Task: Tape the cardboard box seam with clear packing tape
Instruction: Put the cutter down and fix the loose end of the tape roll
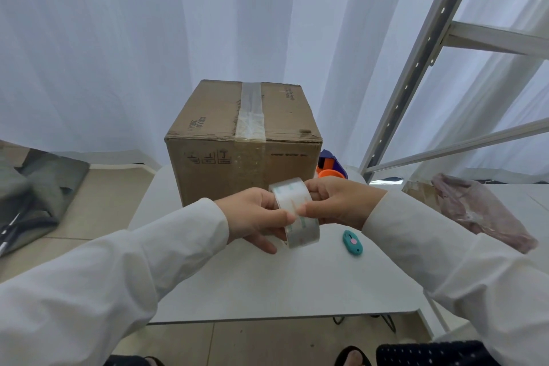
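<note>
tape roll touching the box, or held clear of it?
Cannot tell. In the head view the tape roll, held by the left hand and right hand, overlaps the front of the box, so any gap is hidden.

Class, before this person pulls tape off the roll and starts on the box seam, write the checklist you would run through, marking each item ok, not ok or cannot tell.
1. Tape roll held firmly: ok, left hand and right hand both grip it.
2. Free tape end found: cannot tell; the fingertips meet on the roll's face.
3. Cardboard box flaps closed and flat: ok.
4. Seam bare: not ok, an old tape strip already covers it.
5. Cutter at hand: ok, it lies on the white table beside the right hand.
</note>
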